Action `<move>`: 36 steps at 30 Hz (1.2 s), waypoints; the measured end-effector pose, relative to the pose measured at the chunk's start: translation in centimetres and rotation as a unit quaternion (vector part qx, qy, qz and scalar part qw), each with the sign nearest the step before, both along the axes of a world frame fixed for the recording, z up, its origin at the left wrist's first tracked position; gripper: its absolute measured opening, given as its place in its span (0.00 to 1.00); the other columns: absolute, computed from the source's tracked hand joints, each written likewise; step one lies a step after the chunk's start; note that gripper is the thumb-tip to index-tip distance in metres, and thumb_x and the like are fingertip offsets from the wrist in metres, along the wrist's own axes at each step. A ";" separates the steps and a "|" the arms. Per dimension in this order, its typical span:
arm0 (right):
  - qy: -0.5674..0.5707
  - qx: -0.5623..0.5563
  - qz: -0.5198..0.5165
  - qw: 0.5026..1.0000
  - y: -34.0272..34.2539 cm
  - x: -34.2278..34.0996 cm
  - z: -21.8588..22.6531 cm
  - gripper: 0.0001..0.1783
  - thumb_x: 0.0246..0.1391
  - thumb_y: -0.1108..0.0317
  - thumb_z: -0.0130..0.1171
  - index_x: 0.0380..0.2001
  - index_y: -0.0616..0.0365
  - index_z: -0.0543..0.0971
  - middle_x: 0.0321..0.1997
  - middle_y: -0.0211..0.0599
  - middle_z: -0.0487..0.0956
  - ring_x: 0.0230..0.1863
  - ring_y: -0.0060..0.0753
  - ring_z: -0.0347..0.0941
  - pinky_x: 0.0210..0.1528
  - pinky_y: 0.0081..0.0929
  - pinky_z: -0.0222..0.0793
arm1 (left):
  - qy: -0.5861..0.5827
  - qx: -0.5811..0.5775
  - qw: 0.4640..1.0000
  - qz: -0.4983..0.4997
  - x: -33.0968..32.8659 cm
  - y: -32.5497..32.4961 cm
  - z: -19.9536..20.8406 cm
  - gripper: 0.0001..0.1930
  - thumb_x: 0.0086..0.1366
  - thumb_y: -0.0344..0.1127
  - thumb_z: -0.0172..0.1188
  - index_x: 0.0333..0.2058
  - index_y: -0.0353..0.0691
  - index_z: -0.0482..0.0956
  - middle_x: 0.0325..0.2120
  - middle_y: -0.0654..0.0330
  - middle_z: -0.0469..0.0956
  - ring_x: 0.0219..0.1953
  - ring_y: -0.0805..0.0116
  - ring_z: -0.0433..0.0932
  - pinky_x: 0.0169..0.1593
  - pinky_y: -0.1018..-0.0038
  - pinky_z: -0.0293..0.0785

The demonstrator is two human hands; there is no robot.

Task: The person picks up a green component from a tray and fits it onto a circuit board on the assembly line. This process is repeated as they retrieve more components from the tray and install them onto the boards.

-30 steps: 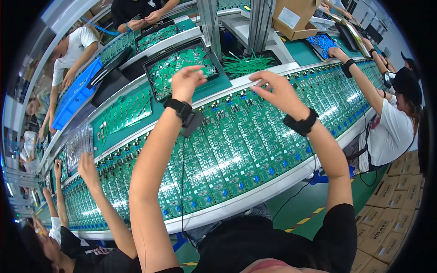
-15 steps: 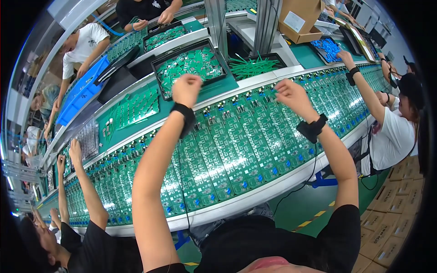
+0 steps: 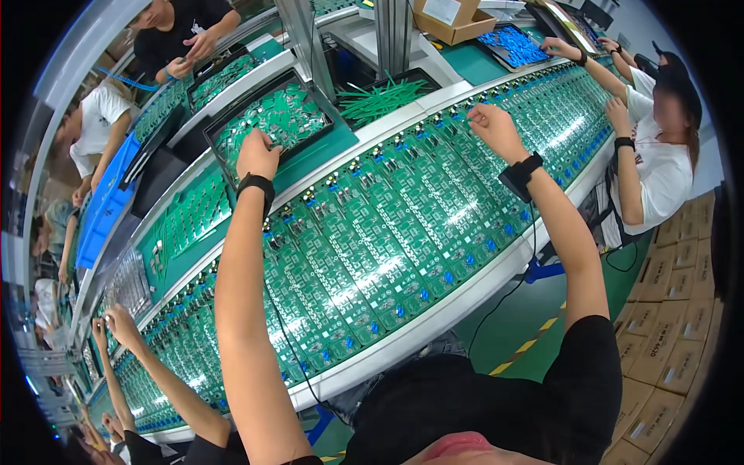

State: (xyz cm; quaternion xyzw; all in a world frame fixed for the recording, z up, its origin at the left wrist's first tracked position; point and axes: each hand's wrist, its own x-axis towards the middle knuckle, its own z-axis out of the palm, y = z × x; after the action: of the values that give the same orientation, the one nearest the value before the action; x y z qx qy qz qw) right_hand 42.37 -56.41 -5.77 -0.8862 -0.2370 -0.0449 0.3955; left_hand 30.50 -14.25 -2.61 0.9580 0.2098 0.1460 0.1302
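A long row of green circuit boards [image 3: 380,232] lies side by side before me, with small components along their far edge and blue round parts along the near edge. My left hand [image 3: 258,156] is at the near side of a black tray [image 3: 332,116] heaped with small green board pieces [image 3: 283,116]. Its fingers are curled together, and whatever they may hold is hidden. Over the far edge of the board row, my right hand [image 3: 498,133] is raised with thumb and fingertips pinched. Anything between them is too small to make out. Black bands with cables circle both wrists.
Thin green strips [image 3: 384,99] fill another tray beyond the row. Flat green panels [image 3: 194,209] lie left of my left arm. A blue-parts tray [image 3: 515,46] and a cardboard box [image 3: 453,19] stand far right. Co-workers' arms reach over the line at both sides.
The view has swung to the right, shifting the scene left. My left hand has turned its fingers toward the tray's pieces. My right hand remains raised and pinched above the boards' far edge.
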 end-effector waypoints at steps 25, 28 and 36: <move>-0.120 -0.199 -0.037 0.972 2.3 3.1 -1.2 0.05 0.34 0.77 0.52 0.20 0.58 0.75 0.22 0.44 0.75 0.27 0.46 0.73 0.30 0.36 0.69 | -0.193 -0.432 0.881 -0.011 -2.6 -4.8 0.9 0.11 0.57 0.32 0.57 0.36 0.30 0.73 0.28 0.59 0.75 0.28 0.73 0.75 0.28 0.79 0.74; -0.092 -0.197 -0.037 0.975 2.1 3.5 -1.2 0.05 0.33 0.77 0.52 0.19 0.58 0.75 0.22 0.44 0.75 0.27 0.47 0.73 0.30 0.37 0.69 | -0.180 -0.445 0.877 -0.017 -2.9 -5.7 1.4 0.11 0.57 0.32 0.57 0.36 0.31 0.73 0.28 0.60 0.75 0.28 0.73 0.75 0.28 0.80 0.74; -0.088 -0.194 -0.028 0.977 2.1 3.5 -1.2 0.03 0.32 0.77 0.53 0.17 0.58 0.74 0.21 0.46 0.75 0.27 0.49 0.73 0.31 0.38 0.69 | -0.163 -0.476 0.864 -0.016 -3.3 -5.8 1.4 0.10 0.57 0.32 0.57 0.36 0.32 0.74 0.28 0.61 0.75 0.29 0.73 0.75 0.29 0.80 0.73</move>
State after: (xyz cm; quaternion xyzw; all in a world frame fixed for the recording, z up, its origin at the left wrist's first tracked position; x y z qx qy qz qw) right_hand 45.85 -54.28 -6.99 -0.9449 -0.2502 -0.0874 0.1923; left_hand 27.18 -20.04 -1.22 0.7452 0.2144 0.1805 0.6051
